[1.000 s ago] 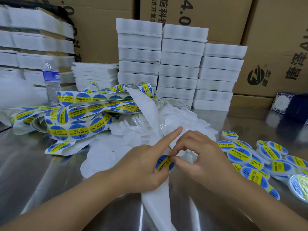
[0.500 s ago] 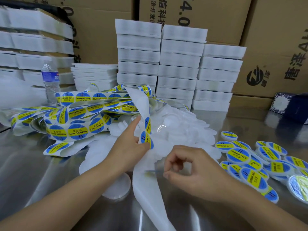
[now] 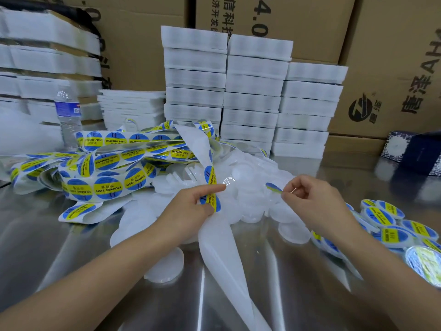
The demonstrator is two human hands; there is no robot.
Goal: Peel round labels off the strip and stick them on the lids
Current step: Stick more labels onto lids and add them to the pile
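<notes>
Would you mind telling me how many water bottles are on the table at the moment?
1. The water bottle stands at the far left of the table, behind the tangled label strip, which could hide others.

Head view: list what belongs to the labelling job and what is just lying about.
Job: label strip, gripped by left hand; peeled label, pinched by right hand; plain lids; labelled lids.
Lying about: water bottle; stacked white blocks; cardboard boxes; dark blue box.
</notes>
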